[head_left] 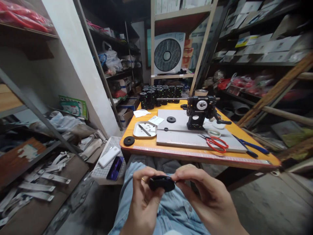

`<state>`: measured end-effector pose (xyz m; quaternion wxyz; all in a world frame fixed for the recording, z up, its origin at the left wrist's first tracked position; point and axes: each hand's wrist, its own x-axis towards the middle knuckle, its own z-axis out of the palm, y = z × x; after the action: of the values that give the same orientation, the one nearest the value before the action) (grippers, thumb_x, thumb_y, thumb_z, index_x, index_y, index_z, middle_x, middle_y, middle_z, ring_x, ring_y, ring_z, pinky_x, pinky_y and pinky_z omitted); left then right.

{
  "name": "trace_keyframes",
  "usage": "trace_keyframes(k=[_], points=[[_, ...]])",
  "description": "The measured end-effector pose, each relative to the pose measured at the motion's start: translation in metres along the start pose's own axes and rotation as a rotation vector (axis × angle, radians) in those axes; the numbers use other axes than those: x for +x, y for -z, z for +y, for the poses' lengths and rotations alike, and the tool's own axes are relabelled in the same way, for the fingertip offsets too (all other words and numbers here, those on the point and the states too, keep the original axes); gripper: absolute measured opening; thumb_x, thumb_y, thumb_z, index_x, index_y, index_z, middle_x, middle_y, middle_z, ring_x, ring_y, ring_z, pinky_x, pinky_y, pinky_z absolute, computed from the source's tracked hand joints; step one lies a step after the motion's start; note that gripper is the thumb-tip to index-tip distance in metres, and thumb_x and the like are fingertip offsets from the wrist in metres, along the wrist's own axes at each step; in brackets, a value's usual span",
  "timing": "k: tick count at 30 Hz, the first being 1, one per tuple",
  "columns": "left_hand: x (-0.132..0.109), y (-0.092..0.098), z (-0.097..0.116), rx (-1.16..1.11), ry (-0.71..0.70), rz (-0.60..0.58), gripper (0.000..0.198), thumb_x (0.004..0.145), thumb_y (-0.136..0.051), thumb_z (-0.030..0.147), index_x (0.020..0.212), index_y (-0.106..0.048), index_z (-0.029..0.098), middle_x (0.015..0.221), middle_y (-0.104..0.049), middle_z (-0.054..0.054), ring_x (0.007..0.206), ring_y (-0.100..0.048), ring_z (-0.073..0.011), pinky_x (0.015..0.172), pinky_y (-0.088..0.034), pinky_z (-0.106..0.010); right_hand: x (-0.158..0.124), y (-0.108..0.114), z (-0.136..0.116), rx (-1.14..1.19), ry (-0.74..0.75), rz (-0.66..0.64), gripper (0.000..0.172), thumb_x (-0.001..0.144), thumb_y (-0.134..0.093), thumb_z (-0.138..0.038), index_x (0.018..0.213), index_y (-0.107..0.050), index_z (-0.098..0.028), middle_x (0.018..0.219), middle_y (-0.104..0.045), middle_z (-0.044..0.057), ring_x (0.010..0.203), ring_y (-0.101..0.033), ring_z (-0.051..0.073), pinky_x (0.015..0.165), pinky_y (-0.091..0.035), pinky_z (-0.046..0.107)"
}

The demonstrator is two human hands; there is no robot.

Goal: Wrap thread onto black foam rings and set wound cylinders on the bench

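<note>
Both grips, left hand (pixel 144 195) and right hand (pixel 205 199), clamp a glossy black round spool (pixel 161 183).

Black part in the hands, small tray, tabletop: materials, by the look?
Black part, pinched between left hand and right hand: probably plastic or rubber, dull black with slight sheen; too blurred to settle. Tray: likely metal, pale grey with bright raised rim. Tabletop: seemingly laminated board, smooth glossy orange.
</note>
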<state>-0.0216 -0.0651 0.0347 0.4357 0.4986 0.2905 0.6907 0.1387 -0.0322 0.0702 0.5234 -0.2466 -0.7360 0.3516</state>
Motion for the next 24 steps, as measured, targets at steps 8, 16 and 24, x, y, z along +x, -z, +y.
trace_keyframes(k=[8, 16, 24], points=[[0.009, 0.009, 0.0, 0.141, -0.005, -0.033, 0.024, 0.086, -0.066, 0.013, 0.101, -0.066, 0.032, 0.094, -0.062, 0.0, 0.093, -0.064, -0.0151, 0.081, -0.05, -0.023, -0.005, -0.006, 0.013, -0.021, -0.059, -0.02, 0.025, 0.091, -0.058, -0.008, 0.105, -0.061, -0.028, 0.098, -0.067, 0.001, 0.093, -0.065, 0.015, 0.08, -0.053, 0.023], [0.012, 0.025, -0.007, 0.454, 0.013, -0.029, 0.02, 0.092, -0.057, 0.015, 0.099, -0.069, 0.029, 0.092, -0.064, -0.001, 0.093, -0.064, -0.0176, 0.088, -0.046, -0.028, 0.009, 0.003, 0.02, -0.235, -0.103, -0.083, 0.019, 0.095, -0.053, -0.016, 0.111, -0.057, -0.025, 0.1, -0.065, 0.002, 0.089, -0.063, 0.014, 0.079, -0.053, 0.025], [0.022, 0.035, -0.024, 0.548, 0.045, 0.146, 0.012, 0.09, -0.06, 0.026, 0.092, -0.071, 0.029, 0.09, -0.067, -0.001, 0.09, -0.062, -0.0189, 0.085, -0.041, -0.027, 0.096, 0.047, 0.109, -0.902, -0.095, -0.067, 0.017, 0.092, -0.052, -0.016, 0.101, -0.066, -0.015, 0.1, -0.065, 0.013, 0.096, -0.057, 0.028, 0.083, -0.049, 0.043]])
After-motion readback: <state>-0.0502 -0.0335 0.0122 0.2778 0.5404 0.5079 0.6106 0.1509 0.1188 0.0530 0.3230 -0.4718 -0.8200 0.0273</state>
